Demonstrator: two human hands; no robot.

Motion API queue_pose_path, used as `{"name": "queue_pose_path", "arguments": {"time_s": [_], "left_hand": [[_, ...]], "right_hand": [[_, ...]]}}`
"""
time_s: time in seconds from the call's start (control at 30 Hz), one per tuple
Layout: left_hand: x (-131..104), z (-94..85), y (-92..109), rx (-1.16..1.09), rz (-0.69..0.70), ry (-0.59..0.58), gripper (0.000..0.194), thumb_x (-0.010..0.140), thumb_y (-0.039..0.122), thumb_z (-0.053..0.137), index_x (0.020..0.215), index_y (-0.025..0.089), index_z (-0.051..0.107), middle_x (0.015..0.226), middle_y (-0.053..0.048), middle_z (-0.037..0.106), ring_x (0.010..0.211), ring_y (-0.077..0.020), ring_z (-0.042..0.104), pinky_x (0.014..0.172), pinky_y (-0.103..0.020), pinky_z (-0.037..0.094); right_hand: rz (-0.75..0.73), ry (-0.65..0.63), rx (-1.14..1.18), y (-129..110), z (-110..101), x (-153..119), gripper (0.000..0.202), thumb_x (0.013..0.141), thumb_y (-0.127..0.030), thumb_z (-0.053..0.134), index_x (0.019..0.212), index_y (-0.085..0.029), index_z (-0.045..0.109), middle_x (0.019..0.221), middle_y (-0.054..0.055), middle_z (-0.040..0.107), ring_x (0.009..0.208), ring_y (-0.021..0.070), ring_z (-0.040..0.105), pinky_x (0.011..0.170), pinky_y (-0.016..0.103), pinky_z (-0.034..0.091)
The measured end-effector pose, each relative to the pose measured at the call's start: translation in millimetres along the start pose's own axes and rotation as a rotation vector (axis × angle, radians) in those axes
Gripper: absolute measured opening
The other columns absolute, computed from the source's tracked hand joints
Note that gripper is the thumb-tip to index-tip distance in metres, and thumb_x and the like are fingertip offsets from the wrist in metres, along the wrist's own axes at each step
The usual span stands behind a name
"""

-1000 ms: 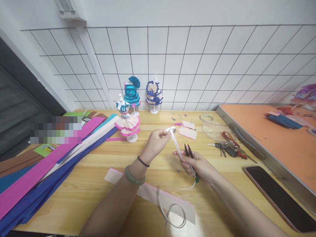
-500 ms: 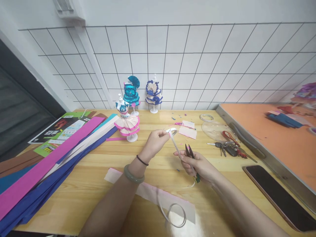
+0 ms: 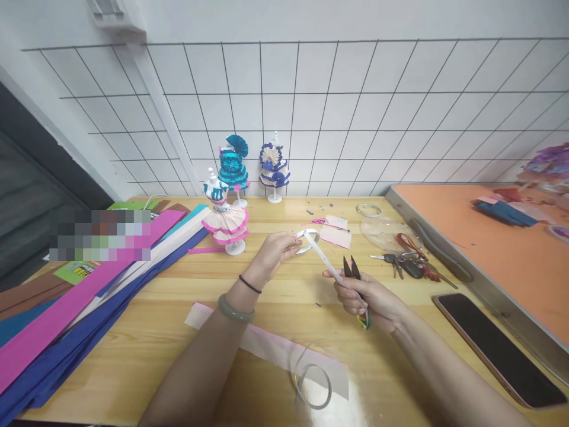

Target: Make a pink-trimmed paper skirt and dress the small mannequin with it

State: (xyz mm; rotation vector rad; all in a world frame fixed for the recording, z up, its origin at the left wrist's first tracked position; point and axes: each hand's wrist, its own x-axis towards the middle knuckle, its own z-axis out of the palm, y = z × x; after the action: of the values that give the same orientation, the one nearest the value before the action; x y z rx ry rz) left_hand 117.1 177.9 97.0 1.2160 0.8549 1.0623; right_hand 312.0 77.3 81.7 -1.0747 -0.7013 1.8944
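My left hand [image 3: 276,252] is closed in a pinch on a small roll of narrow white tape [image 3: 308,244]. From the roll a straight strip of tape [image 3: 326,261] runs down to my right hand [image 3: 371,295]. That hand is wrapped round a pair of scissors [image 3: 352,268], their dark blades pointing up and slightly apart, and also has the strip at its fingers. Below on the table lies a long cream paper strip with a pink edge [image 3: 284,347], partly behind my left forearm. A thin curled strip [image 3: 329,388] rests over its right end.
Three paper-dressed mini dress forms [image 3: 226,225] stand at the back. Coloured crepe paper [image 3: 106,273] is piled at left. To the right are cut cream pieces [image 3: 335,237], a tape ring [image 3: 368,210], keys [image 3: 413,268], a phone [image 3: 498,350] and an orange raised-edge board [image 3: 489,255].
My right hand has moved right and slightly down with the scissors, away from my left hand. A longer stretch of tape now spans between them, and the roll shows more clearly.
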Motion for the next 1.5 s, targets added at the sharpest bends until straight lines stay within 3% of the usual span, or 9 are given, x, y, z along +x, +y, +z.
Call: {"name": "queue_pose_path", "arguments": {"time_s": [0.17,0.43,0.57,0.63,0.73,0.93,1.13,1.3,1.5], "left_hand": [[-2.1,0.0,6.3,-0.350,-0.142,-0.114,0.020,0.064,0.023,0.068,0.056,0.014,0.052,0.066,0.000,0.051,0.090,-0.0175,0.059,0.093,-0.036,0.044],[3.0,-0.6,-3.8,-0.055,-0.014,-0.027,0.025,0.068,0.035,0.067,0.060,0.013,0.058,0.065,0.000,0.055,0.069,-0.0112,0.051,0.075,-0.027,0.042],[4.5,-1.2,-5.0,-0.042,0.003,-0.012,0.024,0.069,0.033,0.065,0.058,0.014,0.055,0.064,0.001,0.053,0.069,-0.0110,0.050,0.074,-0.026,0.042],[4.0,-1.0,-3.0,-0.044,0.019,-0.005,0.024,0.070,0.032,0.063,0.057,0.014,0.052,0.064,0.001,0.052,0.070,-0.0115,0.052,0.075,-0.026,0.043],[2.2,-0.1,0.5,-0.043,0.042,0.006,0.026,0.072,0.035,0.061,0.058,0.016,0.051,0.064,0.001,0.051,0.072,-0.0126,0.053,0.076,-0.027,0.044],[-3.8,4.3,6.3,-0.085,0.074,-0.060,0.025,0.077,0.036,0.056,0.063,0.017,0.050,0.071,-0.001,0.053,0.081,-0.0153,0.056,0.081,-0.029,0.045],[-9.9,7.4,13.0,0.142,0.188,-0.105,0.026,0.083,0.032,0.049,0.062,0.018,0.044,0.068,0.000,0.051,0.077,-0.0139,0.054,0.079,-0.028,0.042],[-18.9,12.6,18.4,0.335,0.299,-0.163,0.023,0.086,0.029,0.047,0.066,0.018,0.047,0.085,-0.005,0.059,0.100,-0.0186,0.057,0.086,-0.028,0.041],[-26.8,16.7,26.9,0.286,0.297,-0.299,0.021,0.084,0.025,0.050,0.065,0.017,0.049,0.096,-0.009,0.063,0.115,-0.0215,0.054,0.094,-0.031,0.040]], "right_hand": [[0.028,0.010,0.059,-0.1,-5.0,3.0,0.034,0.072,-0.028,0.074,0.100,-0.012,0.063,0.052,-0.010,0.035,0.039,-0.0006,0.017,0.037,0.014,0.012],[0.046,0.001,-0.055,2.4,-2.5,5.0,0.033,0.073,-0.035,0.071,0.098,-0.015,0.063,0.054,-0.009,0.039,0.038,0.0001,0.014,0.036,0.015,0.011],[-0.126,0.179,-0.597,7.8,-10.1,9.4,0.034,0.079,-0.044,0.061,0.098,-0.016,0.064,0.071,0.000,0.057,0.045,0.0062,0.040,0.041,0.019,0.030],[-0.272,0.331,-0.976,14.4,-20.2,12.0,0.037,0.079,-0.045,0.058,0.103,-0.017,0.064,0.088,0.007,0.063,0.068,0.0167,0.058,0.057,0.027,0.045],[-0.363,0.536,-1.404,28.2,-37.5,14.1,0.045,0.079,-0.045,0.057,0.115,-0.018,0.059,0.104,0.013,0.062,0.089,0.0267,0.062,0.076,0.038,0.049],[-0.587,0.525,-1.747,40.0,-51.5,12.6,0.033,0.086,-0.039,0.050,0.108,-0.018,0.064,0.101,0.013,0.063,0.090,0.0277,0.063,0.080,0.041,0.050],[-0.953,0.552,-1.564,7.6,-18.3,0.3,0.024,0.089,-0.033,0.049,0.103,-0.020,0.064,0.102,0.012,0.064,0.098,0.0269,0.060,0.083,0.042,0.050],[-1.231,0.531,-1.424,-30.8,15.6,-1.0,0.025,0.087,-0.027,0.054,0.112,-0.022,0.059,0.109,0.011,0.063,0.107,0.0252,0.057,0.092,0.043,0.046],[-1.017,0.257,-1.400,-55.5,14.0,9.1,0.025,0.088,-0.034,0.054,0.109,-0.022,0.062,0.109,0.009,0.066,0.110,0.0249,0.056,0.093,0.043,0.046]]}}
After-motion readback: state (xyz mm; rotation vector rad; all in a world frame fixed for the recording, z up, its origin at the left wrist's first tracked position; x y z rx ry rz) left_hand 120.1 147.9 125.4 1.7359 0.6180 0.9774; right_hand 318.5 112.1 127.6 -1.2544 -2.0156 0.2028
